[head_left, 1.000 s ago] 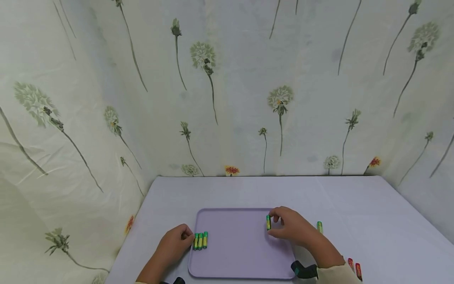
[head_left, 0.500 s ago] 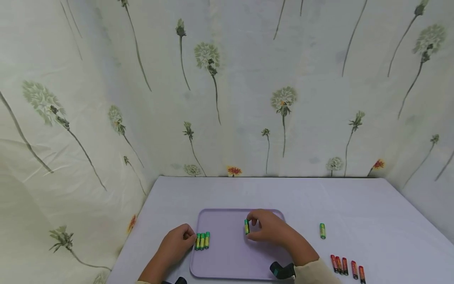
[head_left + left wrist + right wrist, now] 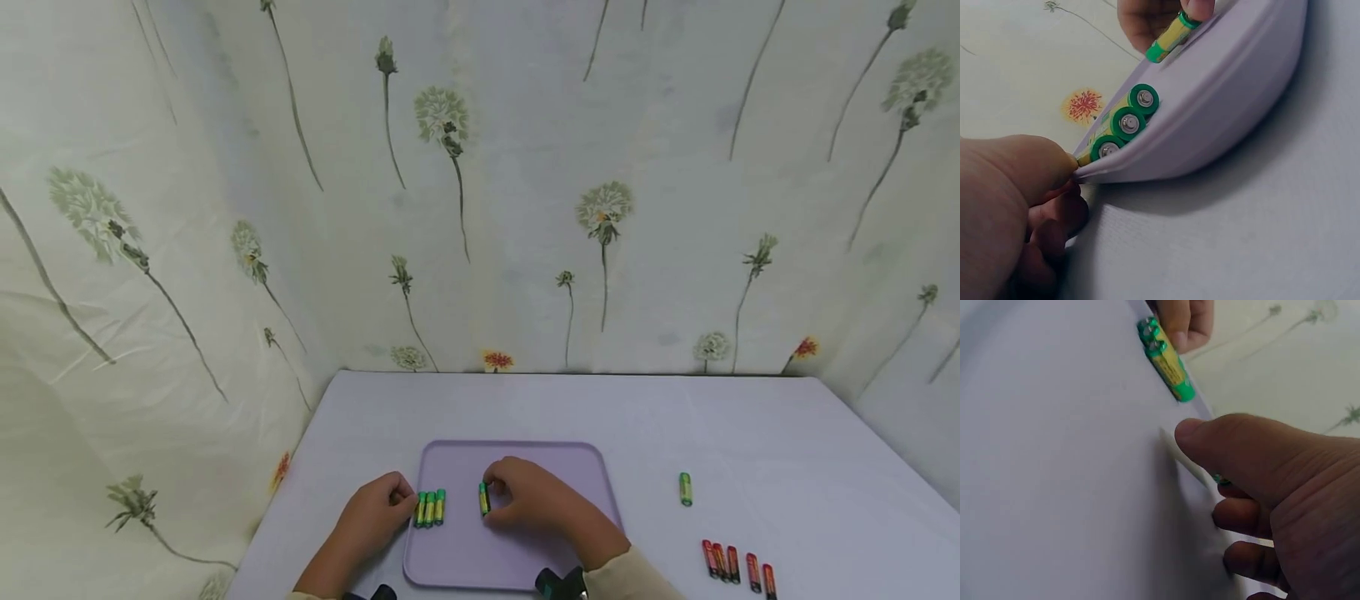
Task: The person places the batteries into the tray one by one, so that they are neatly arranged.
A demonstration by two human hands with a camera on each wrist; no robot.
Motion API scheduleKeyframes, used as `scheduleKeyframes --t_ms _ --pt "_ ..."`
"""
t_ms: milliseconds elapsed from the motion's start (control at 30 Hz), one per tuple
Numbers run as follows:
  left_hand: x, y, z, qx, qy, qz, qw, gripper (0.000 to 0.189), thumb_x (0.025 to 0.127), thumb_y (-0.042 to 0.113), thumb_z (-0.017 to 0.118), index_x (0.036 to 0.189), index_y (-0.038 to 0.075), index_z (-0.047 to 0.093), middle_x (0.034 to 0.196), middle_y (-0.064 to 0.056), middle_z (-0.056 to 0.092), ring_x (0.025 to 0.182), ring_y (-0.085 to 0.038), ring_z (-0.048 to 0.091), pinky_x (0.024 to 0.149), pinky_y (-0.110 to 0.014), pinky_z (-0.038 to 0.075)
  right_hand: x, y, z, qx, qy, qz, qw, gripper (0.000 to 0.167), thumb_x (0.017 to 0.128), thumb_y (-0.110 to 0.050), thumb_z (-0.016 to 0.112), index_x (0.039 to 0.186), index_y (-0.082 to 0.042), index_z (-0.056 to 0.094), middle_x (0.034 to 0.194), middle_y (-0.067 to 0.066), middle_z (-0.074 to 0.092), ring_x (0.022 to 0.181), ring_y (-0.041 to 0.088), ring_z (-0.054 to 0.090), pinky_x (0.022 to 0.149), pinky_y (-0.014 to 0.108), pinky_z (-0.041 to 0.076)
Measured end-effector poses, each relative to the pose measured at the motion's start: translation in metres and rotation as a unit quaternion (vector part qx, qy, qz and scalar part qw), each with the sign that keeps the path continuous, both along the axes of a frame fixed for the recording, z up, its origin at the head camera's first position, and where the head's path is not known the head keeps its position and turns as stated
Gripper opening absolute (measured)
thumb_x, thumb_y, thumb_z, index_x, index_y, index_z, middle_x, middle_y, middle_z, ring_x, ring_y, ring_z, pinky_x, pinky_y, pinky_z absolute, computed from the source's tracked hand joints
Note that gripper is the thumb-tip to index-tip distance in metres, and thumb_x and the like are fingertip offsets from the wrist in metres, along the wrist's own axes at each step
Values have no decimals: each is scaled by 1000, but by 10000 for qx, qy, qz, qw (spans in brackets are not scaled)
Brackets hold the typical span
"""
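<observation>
My right hand [image 3: 536, 502] pinches a green-and-yellow battery [image 3: 484, 500] between thumb and fingers, over the middle of a lilac tray [image 3: 525, 452]. In the left wrist view that held battery [image 3: 1172, 39] slants low over the tray. Three matching batteries [image 3: 431, 508] lie side by side by the tray's left rim. My left hand [image 3: 373, 510] grips this rim, thumb on top right beside the outermost battery and fingers curled below. The right thumb mostly hides the held battery in the right wrist view, where the row of batteries [image 3: 1169, 365] shows ahead.
Right of the tray, a single green battery [image 3: 686, 489] lies on the white-covered table [image 3: 810, 467]. Several red batteries [image 3: 732, 564] lie nearer the front right. A floral cloth [image 3: 517, 167] hangs behind the table and along its left side.
My right hand has carried the battery leftward across the tray, from its right side to near the middle. The left hand stays at the rim. The red batteries have come out from behind the right arm.
</observation>
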State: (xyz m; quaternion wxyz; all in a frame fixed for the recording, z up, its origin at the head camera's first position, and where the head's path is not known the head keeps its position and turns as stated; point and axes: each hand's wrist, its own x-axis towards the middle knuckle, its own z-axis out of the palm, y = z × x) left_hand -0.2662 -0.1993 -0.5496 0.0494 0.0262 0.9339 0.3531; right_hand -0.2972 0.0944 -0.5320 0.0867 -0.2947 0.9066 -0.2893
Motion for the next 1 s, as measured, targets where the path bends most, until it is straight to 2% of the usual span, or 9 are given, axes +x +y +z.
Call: scheduleKeyframes --t_ms 300,467,700,1000 --pt "2 0 2 -49 -37 44 10000 12 98 30 71 92 21 65 80 7 63 75 -14 55 68 -35 43 4 -19 3 370 186 -57 9991 48 80 -41 89 117 -17 69 94 -12 57 87 7 51 79 31 46" --pt "2 -1 3 -34 -13 23 10000 12 98 30 70 92 21 65 81 7 63 75 -14 55 69 -35 43 7 -29 10 502 97 -118 9986 48 80 -40 89 118 -18 69 96 -12 58 88 7 53 80 33 47" --pt "0 -2 2 78 22 -92 9999 13 98 30 71 92 21 64 80 7 63 75 -14 55 68 -35 43 8 -46 16 642 -263 -236 9973 49 80 -39 89 120 -20 69 100 -11 61 91 8 55 84 36 50" --pt "1 -2 3 115 83 -166 9998 13 98 30 71 92 21 64 79 8 63 75 -13 55 69 -35 43 4 -62 14 825 -164 -296 9960 49 78 -37 91 117 -18 69 100 -10 63 89 8 56 84 36 51"
